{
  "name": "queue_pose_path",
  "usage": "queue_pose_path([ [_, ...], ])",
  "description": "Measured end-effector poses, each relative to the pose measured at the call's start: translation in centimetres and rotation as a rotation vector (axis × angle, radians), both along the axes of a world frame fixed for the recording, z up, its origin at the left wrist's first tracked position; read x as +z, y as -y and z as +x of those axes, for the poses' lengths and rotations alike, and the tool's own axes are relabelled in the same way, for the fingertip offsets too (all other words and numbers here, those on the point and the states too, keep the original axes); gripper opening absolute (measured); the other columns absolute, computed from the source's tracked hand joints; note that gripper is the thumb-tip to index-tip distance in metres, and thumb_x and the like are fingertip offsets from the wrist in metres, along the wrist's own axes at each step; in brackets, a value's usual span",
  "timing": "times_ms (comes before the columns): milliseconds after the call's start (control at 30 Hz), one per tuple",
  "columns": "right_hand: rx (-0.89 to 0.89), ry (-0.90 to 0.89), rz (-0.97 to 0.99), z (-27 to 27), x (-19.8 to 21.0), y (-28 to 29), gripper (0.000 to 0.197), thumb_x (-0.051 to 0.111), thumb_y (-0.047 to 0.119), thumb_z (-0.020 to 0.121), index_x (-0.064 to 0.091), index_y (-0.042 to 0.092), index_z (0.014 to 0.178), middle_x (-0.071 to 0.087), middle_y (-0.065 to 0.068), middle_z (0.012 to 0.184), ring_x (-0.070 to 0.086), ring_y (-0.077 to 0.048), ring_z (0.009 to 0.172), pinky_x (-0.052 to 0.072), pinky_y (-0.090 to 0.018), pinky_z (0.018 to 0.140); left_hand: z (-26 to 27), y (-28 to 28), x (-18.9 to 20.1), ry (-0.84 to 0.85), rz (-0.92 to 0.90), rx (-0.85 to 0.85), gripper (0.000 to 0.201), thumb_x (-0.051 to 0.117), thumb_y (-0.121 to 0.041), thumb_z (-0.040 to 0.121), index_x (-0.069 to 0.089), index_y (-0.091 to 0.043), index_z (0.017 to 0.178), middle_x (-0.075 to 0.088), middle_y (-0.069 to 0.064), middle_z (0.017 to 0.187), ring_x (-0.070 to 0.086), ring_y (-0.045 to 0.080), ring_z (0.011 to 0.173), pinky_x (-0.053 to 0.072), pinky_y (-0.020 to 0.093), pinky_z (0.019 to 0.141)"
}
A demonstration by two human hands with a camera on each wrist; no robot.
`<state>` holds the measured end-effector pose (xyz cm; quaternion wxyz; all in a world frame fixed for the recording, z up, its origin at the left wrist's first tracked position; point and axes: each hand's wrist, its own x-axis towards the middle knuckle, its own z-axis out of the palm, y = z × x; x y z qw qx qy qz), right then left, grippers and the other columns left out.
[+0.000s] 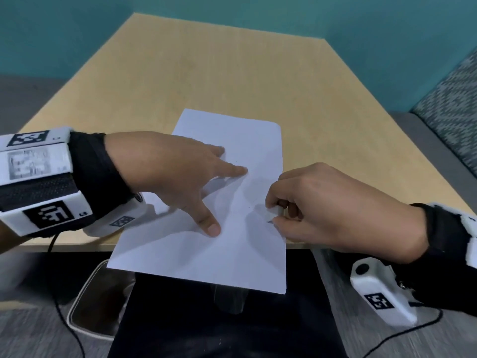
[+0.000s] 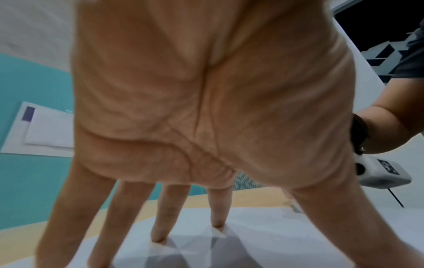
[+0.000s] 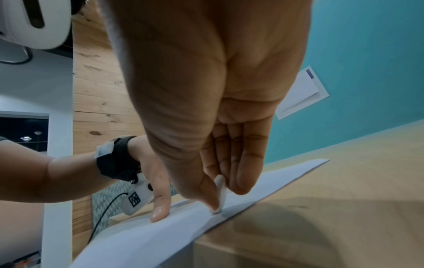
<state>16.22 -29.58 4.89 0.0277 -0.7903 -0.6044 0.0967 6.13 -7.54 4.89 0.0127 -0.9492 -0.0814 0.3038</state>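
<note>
The paper (image 1: 232, 140) lies long-ways up and down mid-frame, on the table (image 1: 180, 73). The left hand (image 1: 165, 174) presses it, fingers spread. The right hand (image 1: 335, 210) pinches an eraser (image 1: 273, 212) touching its right side.

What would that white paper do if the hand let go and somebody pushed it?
It would probably slide easily: the paper lies on a smooth table, and the left hand presses spread fingers on it, likely to stop that. It looks thin, so lifted by one corner it would likely flop. Rubbing with the eraser might wrinkle it.
</note>
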Motion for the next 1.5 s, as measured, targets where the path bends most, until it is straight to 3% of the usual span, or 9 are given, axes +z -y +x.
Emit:
queue_pose_path([
  [200, 0.014, 0.044, 0.047, 0.7, -0.3, -1.3, 0.005, 0.067, 0.028, 0.088, 0.069, 0.024, 0.091, 0.062, 0.011, 0.079, 0.055, -0.01, 0.07, 0.053, -0.035, 0.068, 0.4, 0.7, 0.5, -0.047, 0.007, 0.023, 0.127, 0.071, -0.088, 0.064, -0.011, -0.063, 0.157, -0.004, -0.008, 0.177, 0.056, 0.015, 0.121, 0.045, 0.036, 0.098],
  [367, 0.128, -0.042, -0.04, 0.3, 0.6, -1.0, 0.005, 0.069, 0.029, 0.088, 0.072, 0.026, 0.091, 0.062, 0.013, 0.076, 0.056, -0.008, 0.07, 0.047, -0.023, 0.065, 0.2, 0.7, 0.7, -0.067, 0.008, 0.024, 0.127, 0.07, -0.09, 0.063, -0.013, -0.064, 0.156, -0.003, -0.011, 0.176, 0.061, 0.017, 0.123, 0.049, 0.042, 0.105],
  [500, 0.077, 0.032, 0.03, 1.5, -0.1, -2.1, 0.007, 0.069, 0.027, 0.088, 0.071, 0.021, 0.09, 0.064, 0.011, 0.077, 0.057, -0.01, 0.068, 0.053, -0.035, 0.067, 0.3, 0.7, 0.7, -0.068, 0.013, 0.023, 0.127, 0.069, -0.091, 0.062, -0.012, -0.064, 0.157, 0.005, -0.012, 0.174, 0.064, 0.013, 0.107, 0.051, 0.041, 0.099],
  [667, 0.131, -0.032, -0.032, 0.2, 0.3, -1.5, 0.007, 0.068, 0.031, 0.089, 0.071, 0.025, 0.09, 0.061, 0.013, 0.076, 0.056, -0.01, 0.069, 0.049, -0.026, 0.065, 0.4, 0.6, 0.4, -0.07, 0.029, 0.017, 0.129, 0.07, -0.091, 0.062, -0.014, -0.064, 0.156, 0.004, -0.011, 0.173, 0.06, 0.021, 0.126, 0.049, 0.044, 0.105],
  [767, 0.091, 0.02, -0.018, 1.0, 0.3, -2.1, 0.007, 0.069, 0.029, 0.088, 0.07, 0.023, 0.088, 0.063, 0.011, 0.074, 0.058, -0.011, 0.068, 0.053, -0.034, 0.066, 0.5, 0.4, 0.3, -0.063, 0.026, 0.015, 0.129, 0.07, -0.092, 0.061, -0.014, -0.064, 0.156, -0.001, -0.01, 0.175, 0.059, 0.021, 0.129, 0.049, 0.044, 0.106],
  [867, 0.042, 0.058, 0.023, 1.2, 0.0, -2.4, 0.006, 0.068, 0.028, 0.086, 0.068, 0.022, 0.086, 0.064, 0.009, 0.075, 0.06, -0.015, 0.069, 0.055, -0.04, 0.066, 0.5, 0.4, 0.2, -0.062, 0.023, 0.01, 0.13, 0.07, -0.093, 0.059, -0.013, -0.065, 0.155, 0.003, -0.011, 0.173, 0.06, 0.022, 0.129, 0.049, 0.044, 0.105],
  [1100, 0.038, 0.083, -0.026, 0.4, 0.3, -2.5, 0.008, 0.064, 0.029, 0.088, 0.068, 0.023, 0.091, 0.061, 0.01, 0.08, 0.058, -0.017, 0.073, 0.055, -0.04, 0.068, 0.4, 0.5, 0.4, -0.065, 0.032, 0.01, 0.129, 0.07, -0.092, 0.061, -0.013, -0.064, 0.156, -0.004, -0.012, 0.175, 0.055, 0.022, 0.135, 0.048, 0.044, 0.107],
  [1333, 0.065, 0.082, -0.05, -1.0, 0.0, -2.4, 0.013, 0.062, 0.034, 0.093, 0.068, 0.023, 0.095, 0.061, 0.009, 0.086, 0.06, -0.018, 0.077, 0.054, -0.038, 0.071, 0.4, 0.5, 0.4, -0.068, 0.03, 0.01, 0.129, 0.07, -0.091, 0.062, -0.013, -0.063, 0.156, 0.004, -0.012, 0.172, 0.055, 0.023, 0.135, 0.048, 0.045, 0.107],
  [1500, -0.048, 0.112, -0.021, 0.8, 0.4, -2.9, 0.01, 0.064, 0.029, 0.085, 0.067, 0.02, 0.087, 0.064, 0.005, 0.076, 0.062, -0.022, 0.073, 0.056, -0.045, 0.068, 0.5, 0.5, 0.3, -0.069, 0.036, -0.002, 0.129, 0.069, -0.092, 0.062, -0.014, -0.063, 0.156, 0.004, -0.011, 0.172, 0.057, 0.021, 0.13, 0.05, 0.044, 0.103],
])
